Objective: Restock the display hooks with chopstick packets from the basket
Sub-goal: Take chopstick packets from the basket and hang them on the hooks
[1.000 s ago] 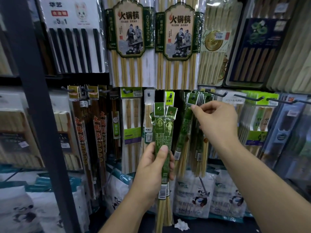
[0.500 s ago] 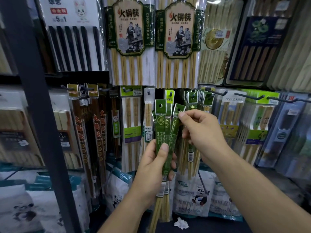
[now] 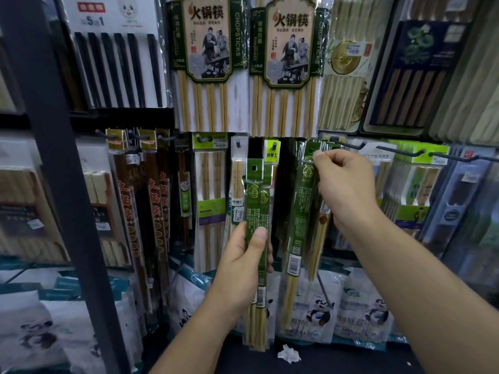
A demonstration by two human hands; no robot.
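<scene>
My left hand (image 3: 247,261) grips a small upright bunch of green chopstick packets (image 3: 256,201), thumb pressed on the front one. My right hand (image 3: 344,184) pinches the top tab of another green packet (image 3: 301,211) and holds it up by the display hook (image 3: 348,143), where several matching green packets hang behind it. Whether the tab's hole is on the hook is hidden by my fingers. The basket is out of view.
Large bamboo chopstick packs (image 3: 208,63) hang above. Brown packets (image 3: 156,201) hang at left beside a dark shelf post (image 3: 64,184). More hooks with green-topped packs (image 3: 413,157) stick out at right. Panda-printed bags (image 3: 318,311) and a crumpled white scrap (image 3: 289,353) lie below.
My right hand pulled one green packet from the bunch in my left hand and carried it up and right to the hook. The left hand stayed in place with the other packets.
</scene>
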